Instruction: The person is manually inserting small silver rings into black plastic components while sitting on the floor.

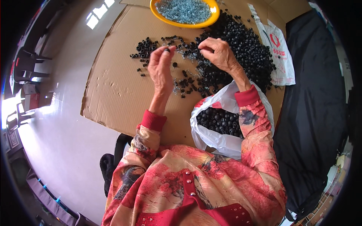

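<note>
My left hand (161, 71) is raised over the cardboard, thumb and fingertips closed on a small round black part (166, 49). To its right, my right hand (219, 55) hovers at the edge of a large heap of round black parts (247, 49), many with a hole. Its fingers are curled together, and whatever may be between them is hidden. A smaller group of black pieces (145, 49) lies beyond my left hand. Between the hands are scattered tiny clear pieces (192, 56) and some small dark pieces (184, 83).
A yellow bowl (154, 11) of clear bluish pieces stands at the far edge. Near me, an open white plastic bag (205, 137) holds more black parts. A flattened white bag (281, 56) lies at the right of the cardboard sheet (113, 86). Black fabric (309, 109) hangs farther right.
</note>
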Demonstrator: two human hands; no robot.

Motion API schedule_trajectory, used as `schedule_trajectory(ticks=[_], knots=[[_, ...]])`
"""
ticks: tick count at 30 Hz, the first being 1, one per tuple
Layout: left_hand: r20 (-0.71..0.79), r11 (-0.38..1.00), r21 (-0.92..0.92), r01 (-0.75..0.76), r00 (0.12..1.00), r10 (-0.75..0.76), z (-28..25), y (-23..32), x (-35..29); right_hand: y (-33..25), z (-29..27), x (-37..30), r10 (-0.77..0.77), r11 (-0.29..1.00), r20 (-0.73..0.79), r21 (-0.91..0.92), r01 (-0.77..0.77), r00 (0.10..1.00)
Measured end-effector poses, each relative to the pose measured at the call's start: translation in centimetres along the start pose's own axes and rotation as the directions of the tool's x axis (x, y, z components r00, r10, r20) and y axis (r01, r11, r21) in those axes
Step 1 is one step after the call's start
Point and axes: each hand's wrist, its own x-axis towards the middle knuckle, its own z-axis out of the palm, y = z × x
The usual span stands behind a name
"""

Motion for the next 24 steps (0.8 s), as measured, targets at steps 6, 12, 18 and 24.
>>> schedule_trajectory(ticks=[6,12,18,24], knots=[[-0.005,0.998,-0.047,-0.051,0.999,0.05,-1.6,3.0,0.3,1.3,-2.7,-1.4,0.307,0.949,0.07,0.059,-0.311,0.949],[0.051,0.999,-0.039,-0.021,0.998,0.023,-1.8,4.3,-0.8,1.2,-0.6,-3.0,0.131,0.988,0.252,-0.115,-0.105,0.959],[0.032,1.0,-0.019,-0.008,0.999,0.009,-2.2,4.8,-0.5,0.6,0.7,-2.6,0.099,0.935,0.351,-0.352,0.033,0.931],[0.07,1.0,-0.001,0.019,0.997,-0.019,-1.7,4.2,-1.0,0.4,2.0,-2.5,-0.058,0.915,0.316,-0.363,0.177,0.947]])
